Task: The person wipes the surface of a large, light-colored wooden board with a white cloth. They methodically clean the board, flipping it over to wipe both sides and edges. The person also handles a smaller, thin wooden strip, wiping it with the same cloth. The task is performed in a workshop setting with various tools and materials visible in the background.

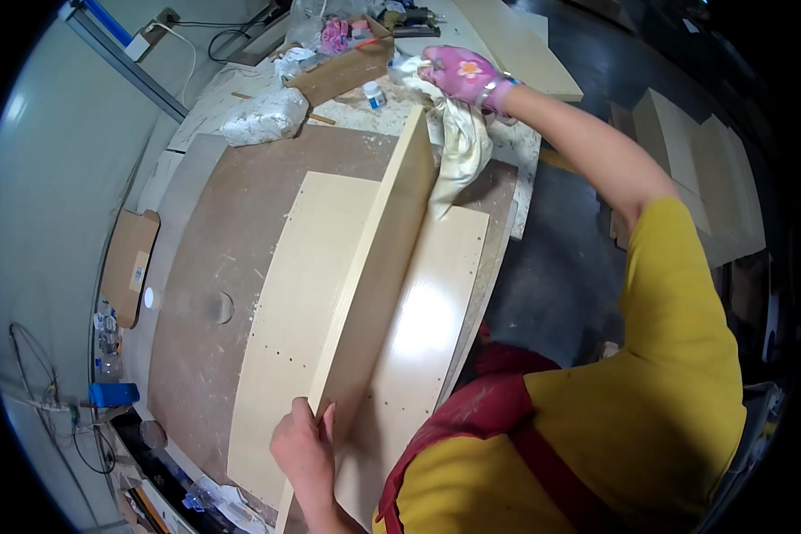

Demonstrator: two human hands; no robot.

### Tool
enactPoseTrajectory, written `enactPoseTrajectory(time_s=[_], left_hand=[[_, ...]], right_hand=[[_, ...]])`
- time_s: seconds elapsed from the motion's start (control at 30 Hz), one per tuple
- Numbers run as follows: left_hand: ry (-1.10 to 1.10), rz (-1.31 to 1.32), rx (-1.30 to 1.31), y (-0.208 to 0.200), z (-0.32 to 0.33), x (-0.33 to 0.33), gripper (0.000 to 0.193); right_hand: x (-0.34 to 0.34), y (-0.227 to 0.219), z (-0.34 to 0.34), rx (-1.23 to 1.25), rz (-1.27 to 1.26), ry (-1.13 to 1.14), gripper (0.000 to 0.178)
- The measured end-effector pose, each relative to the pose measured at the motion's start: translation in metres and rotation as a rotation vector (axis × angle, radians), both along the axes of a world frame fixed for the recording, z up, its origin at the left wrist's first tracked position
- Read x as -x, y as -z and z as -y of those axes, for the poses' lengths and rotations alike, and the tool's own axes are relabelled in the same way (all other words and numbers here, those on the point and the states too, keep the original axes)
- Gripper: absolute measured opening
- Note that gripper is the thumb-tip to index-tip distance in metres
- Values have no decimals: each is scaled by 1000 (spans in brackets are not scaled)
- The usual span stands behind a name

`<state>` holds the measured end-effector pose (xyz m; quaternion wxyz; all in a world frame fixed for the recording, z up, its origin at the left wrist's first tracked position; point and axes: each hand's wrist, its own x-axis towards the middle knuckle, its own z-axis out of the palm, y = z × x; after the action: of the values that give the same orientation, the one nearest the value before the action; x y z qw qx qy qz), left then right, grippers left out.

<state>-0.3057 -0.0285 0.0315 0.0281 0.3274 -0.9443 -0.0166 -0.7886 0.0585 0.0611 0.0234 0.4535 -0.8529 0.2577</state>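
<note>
A pale wooden board stands on its long edge across another pale panel lying flat, which has small drilled holes. My bare left hand grips the upper edge of the standing board near its close end, thumb on one side and fingers on the other. My right hand, in a pink glove with a flower on it, is closed around a crumpled white cloth. The cloth hangs down beside the far end of the standing board, and its lower tip reaches the flat panel.
The brown worktable carries a plastic-wrapped bundle, a small white bottle and an open cardboard box. A power tool lies at the back beside more panels. Stacked boards stand on the right.
</note>
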Motion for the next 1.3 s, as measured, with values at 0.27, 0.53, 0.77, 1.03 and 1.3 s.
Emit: enactPoseTrajectory(time_s=[0.27,0.53,0.77,1.03,1.3], left_hand=[[-26,-3,15,1,-7,3,34],[-15,6,45,4,-5,-3,34],[-18,73,66,5,-5,2,34],[-62,77,28,6,-8,6,34],[-51,81,17,0,-8,8,33]], right_hand=[[-130,56,23,213,-131,-555,25],[21,68,4,435,446,94,34],[-42,170,5,644,1044,266,42],[-47,138,21,1001,946,69,41],[-46,249,36,951,1104,398,47]])
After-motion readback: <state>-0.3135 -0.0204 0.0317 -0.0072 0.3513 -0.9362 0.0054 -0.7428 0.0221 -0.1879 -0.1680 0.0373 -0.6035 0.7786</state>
